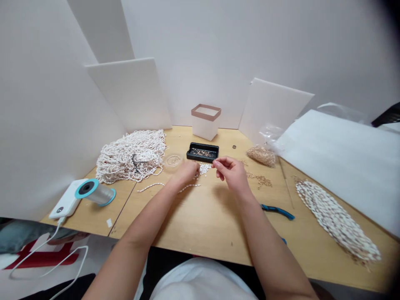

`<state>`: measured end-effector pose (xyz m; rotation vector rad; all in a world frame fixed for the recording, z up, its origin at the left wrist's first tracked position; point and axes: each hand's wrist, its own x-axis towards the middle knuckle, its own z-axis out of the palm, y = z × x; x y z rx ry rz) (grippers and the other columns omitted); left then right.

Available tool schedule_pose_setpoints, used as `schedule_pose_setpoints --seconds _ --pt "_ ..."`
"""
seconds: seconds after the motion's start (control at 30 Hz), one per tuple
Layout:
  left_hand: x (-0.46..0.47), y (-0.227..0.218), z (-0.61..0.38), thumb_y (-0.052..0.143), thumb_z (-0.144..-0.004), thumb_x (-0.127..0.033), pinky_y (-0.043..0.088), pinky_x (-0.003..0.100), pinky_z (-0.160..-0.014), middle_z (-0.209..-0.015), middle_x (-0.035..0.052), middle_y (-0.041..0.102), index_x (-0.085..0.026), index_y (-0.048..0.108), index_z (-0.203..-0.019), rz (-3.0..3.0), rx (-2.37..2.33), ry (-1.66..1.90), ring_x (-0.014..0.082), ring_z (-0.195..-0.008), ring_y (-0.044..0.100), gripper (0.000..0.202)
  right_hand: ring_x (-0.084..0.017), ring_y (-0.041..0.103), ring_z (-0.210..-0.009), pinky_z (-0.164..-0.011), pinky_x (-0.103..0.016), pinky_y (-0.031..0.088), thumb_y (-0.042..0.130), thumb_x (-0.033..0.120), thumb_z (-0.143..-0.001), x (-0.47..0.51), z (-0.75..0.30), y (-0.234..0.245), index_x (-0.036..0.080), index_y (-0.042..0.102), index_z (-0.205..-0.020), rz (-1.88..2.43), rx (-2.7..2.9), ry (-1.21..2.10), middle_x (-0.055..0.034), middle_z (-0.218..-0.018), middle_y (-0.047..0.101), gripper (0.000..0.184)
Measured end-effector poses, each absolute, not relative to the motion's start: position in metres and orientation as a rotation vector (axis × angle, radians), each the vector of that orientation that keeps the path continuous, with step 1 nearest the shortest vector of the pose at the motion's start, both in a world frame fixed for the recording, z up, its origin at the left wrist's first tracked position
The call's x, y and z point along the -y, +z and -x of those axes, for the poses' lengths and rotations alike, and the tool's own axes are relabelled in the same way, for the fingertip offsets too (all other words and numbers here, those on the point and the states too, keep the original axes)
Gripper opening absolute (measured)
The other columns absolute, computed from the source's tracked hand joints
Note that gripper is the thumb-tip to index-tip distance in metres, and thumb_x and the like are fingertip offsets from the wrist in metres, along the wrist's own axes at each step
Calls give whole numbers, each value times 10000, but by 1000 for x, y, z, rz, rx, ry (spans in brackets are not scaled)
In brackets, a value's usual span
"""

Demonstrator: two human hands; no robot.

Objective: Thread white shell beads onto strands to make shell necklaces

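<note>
My left hand (189, 170) is closed in a pinch beside a small heap of white beads (205, 168); what it holds is too small to make out. Thumb and forefinger of my right hand (230, 170) are pressed together just right of that heap, and anything between them is too fine to see. A short strand of white beads (189, 188) lies partly under my left wrist, with another strand end (150, 186) showing to its left. Behind both hands sits a black tray (203, 158) with small gold and dark pieces. A clear round dish (173, 161) stands left of my left hand.
Bundled white bead strands (131, 156) lie left, near a wire spool (95, 192) and white power bank (67, 200). Rightward are loose gold pieces (263, 180), a bag of tan pieces (261, 156), blue-handled pliers (278, 211) and more strands (336, 218). A box (204, 127) stands behind.
</note>
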<state>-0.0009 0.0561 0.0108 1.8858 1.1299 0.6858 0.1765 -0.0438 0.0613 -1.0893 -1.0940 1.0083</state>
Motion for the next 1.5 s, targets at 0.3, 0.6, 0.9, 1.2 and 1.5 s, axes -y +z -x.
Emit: schedule_pose_setpoints --seconds 0.3,0.6,0.9,1.2,1.5 --pt "-33 23 -9 772 -706 -317 442 228 -655 -761 15 634 -138 634 -862 -1061 -745 929 95 -647 565 274 -89 421 -444 -435 -229 318 719 414 -766 38 -158 42 156 685 -819 1191 1046 1002 24 -537 553 265" --pt "-15 25 -12 763 -742 -206 463 199 -681 -881 22 667 -142 649 -867 -531 -542 837 90 -765 618 181 -138 551 -595 -553 -253 431 683 383 -783 39 -139 35 161 712 -862 1191 1089 901 -51 -765 693 238" --pt "-12 23 -14 767 -743 -221 462 217 -715 -867 23 661 -139 654 -868 -505 -525 823 103 -785 620 188 -147 566 -614 -594 -262 452 686 349 -785 41 -138 40 164 717 -851 1194 1099 882 -51 -761 698 199" --pt "-11 22 -14 753 -768 -249 458 239 -769 -904 40 666 -134 660 -890 -544 -528 816 119 -830 627 192 -150 576 -631 -605 -263 456 686 364 -789 42 -137 40 161 714 -863 1186 1095 874 -55 -793 708 218" --pt "-8 24 -13 763 -756 -268 442 231 -742 -893 35 659 -140 661 -886 -579 -530 821 117 -827 618 209 -151 590 -626 -606 -269 486 692 390 -786 44 -136 43 169 713 -846 1193 1097 859 -53 -781 710 230"
